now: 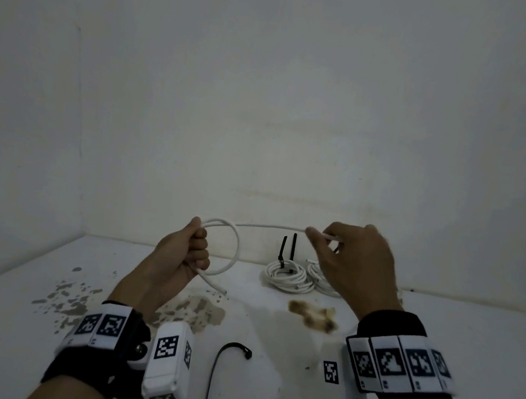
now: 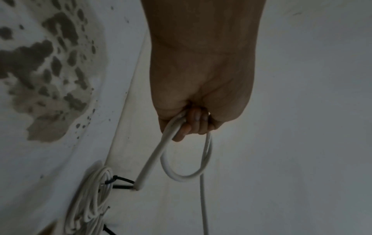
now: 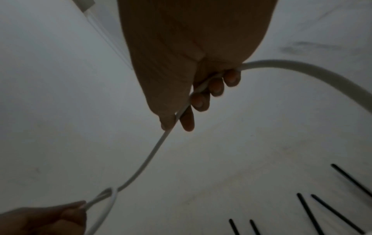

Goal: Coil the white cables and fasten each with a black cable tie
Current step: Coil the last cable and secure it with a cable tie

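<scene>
A white table (image 1: 435, 353) (blotched with brown stains (image 1: 313, 315)) meets a white wall (image 1: 267, 100).

The scene is dimly and evenly lit, soft shadow is cast below the right hand (image 3: 181, 66), and both wrist views are blurred and bent toward their edges.

No readable text, brands or numbers anywhere. Only signs: black-and-white square fiducial markers on the left wristband (image 1: 102, 325), right wristband (image 1: 397, 365), and both white wrist camera boxes, left (image 1: 167, 358) and right (image 1: 333, 373), at 6 o'clock in head view.
</scene>
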The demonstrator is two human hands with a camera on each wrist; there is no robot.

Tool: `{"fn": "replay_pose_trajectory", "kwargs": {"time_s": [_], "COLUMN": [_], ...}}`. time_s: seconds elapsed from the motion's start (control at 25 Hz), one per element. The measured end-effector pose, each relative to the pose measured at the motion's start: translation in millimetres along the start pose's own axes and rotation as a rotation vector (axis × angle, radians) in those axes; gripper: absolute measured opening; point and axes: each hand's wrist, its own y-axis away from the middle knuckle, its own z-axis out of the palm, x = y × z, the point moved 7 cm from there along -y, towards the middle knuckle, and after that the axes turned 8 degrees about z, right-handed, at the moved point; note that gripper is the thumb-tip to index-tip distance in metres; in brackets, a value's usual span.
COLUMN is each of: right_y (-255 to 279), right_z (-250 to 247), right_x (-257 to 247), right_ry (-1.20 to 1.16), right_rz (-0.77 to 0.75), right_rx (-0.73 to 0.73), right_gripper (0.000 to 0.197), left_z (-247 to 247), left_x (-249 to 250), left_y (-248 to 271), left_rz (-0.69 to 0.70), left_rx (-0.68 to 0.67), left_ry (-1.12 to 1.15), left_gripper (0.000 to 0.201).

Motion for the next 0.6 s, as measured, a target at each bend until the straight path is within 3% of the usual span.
{"fn": "replay_pose_trajectory", "kwargs": {"time_s": [0.08,0.2,0.28,0.32,0.44,0.6], "right_y": [4,26,42,47,54,52], "right_z": [15,35,37,37,44,61], "right_x": [-6,-16,-24,-27,-36,-56], "right_ry": [-0.088,-0.283,-0.377,-0.378,-0.225,-0.001], "right_rz": [0.048,0.132,0.192,0.186,0.116,-0.092], "right_rx": [-0.252,-0.814,-1.055,-1.104,-1.091,-0.846], "right_gripper": [0.033,0.023,0.031,0.036,0.042,0.033], "left_z": [-8,-14,-13,-12,-2,15], "left_x": [2,8,13,15,19,21], "left_y": [-2,-4,-1,0,3,7], "left_rz": [-0.024,-0.057,-0.055,-0.043,0.012,0.044], "left_rx": [0.041,-0.016,-0.078,-0.082,-0.022,-0.024], "left_ry": [0.173,0.327,0.364,0.379,0.392,0.400], "left_gripper": [0.040,0.028,0.048,0.047,0.015,0.029]}}
